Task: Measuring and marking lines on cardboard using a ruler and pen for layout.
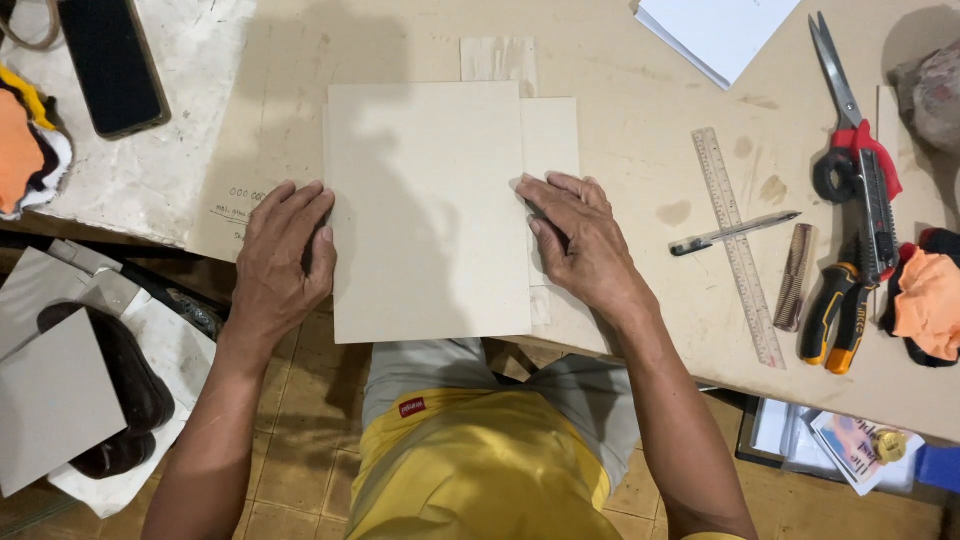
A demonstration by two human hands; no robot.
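Note:
A pale beige rectangular board (425, 210) lies flat on the worktable (620, 120), its near edge hanging slightly past the table's front. My left hand (285, 255) presses against the board's left edge with curled fingers. My right hand (575, 240) rests on its right edge, fingers bent down on the board and on a second, similar sheet (550, 135) that sticks out from underneath on the right. Another thin sheet (497, 58) shows beyond the board's far edge.
To the right lie a clear ruler (738, 245), a pen (733, 233), a comb (795, 277), red-handled scissors (848, 110), a utility knife (880, 215) and orange-black pliers (838, 318). White paper (715, 30) sits at the far edge. A phone (112, 65) lies far left.

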